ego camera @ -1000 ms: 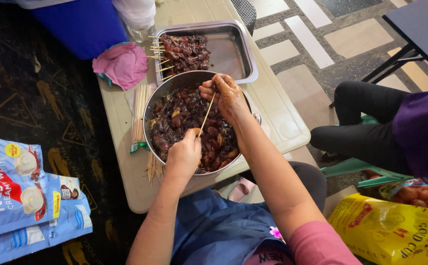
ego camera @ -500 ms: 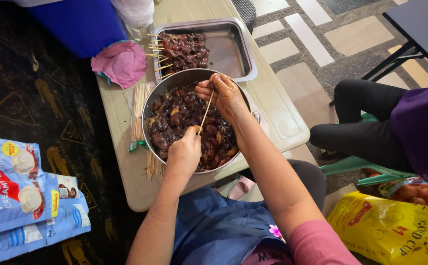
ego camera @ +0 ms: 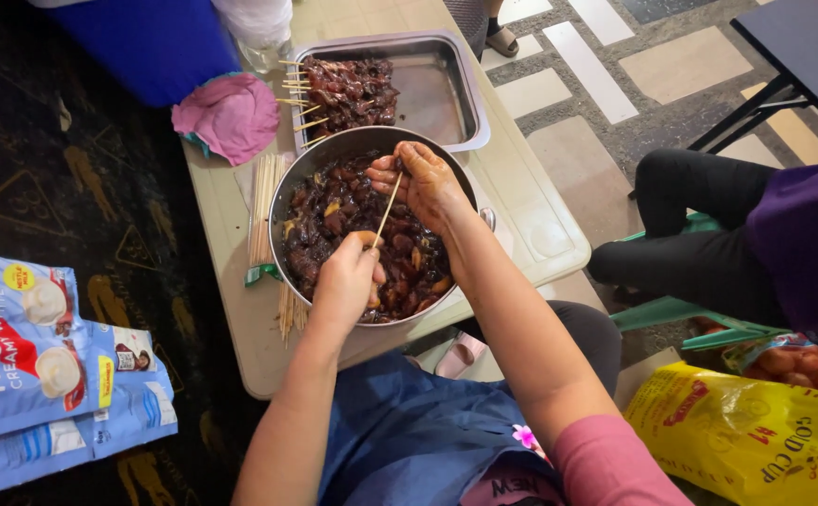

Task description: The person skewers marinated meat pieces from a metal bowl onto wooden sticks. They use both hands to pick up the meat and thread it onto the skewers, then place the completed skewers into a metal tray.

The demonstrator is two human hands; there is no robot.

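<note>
A round metal bowl full of dark marinated meat pieces stands on a beige table. My left hand is closed around the lower end of a thin bamboo skewer above the bowl. My right hand, wet with marinade, pinches the skewer's upper end with a piece of meat at its fingertips. Behind the bowl a rectangular steel tray holds several finished meat skewers at its left side.
Loose bamboo sticks lie left of the bowl. A pink cloth sits at the table's far left. Blue packets lie on the dark floor at left. A seated person and a yellow bag are at right.
Both hands keep hold of the skewer over the bowl. The right hand's fingers have shifted slightly at the skewer's tip. The seated person at right has moved a little.
</note>
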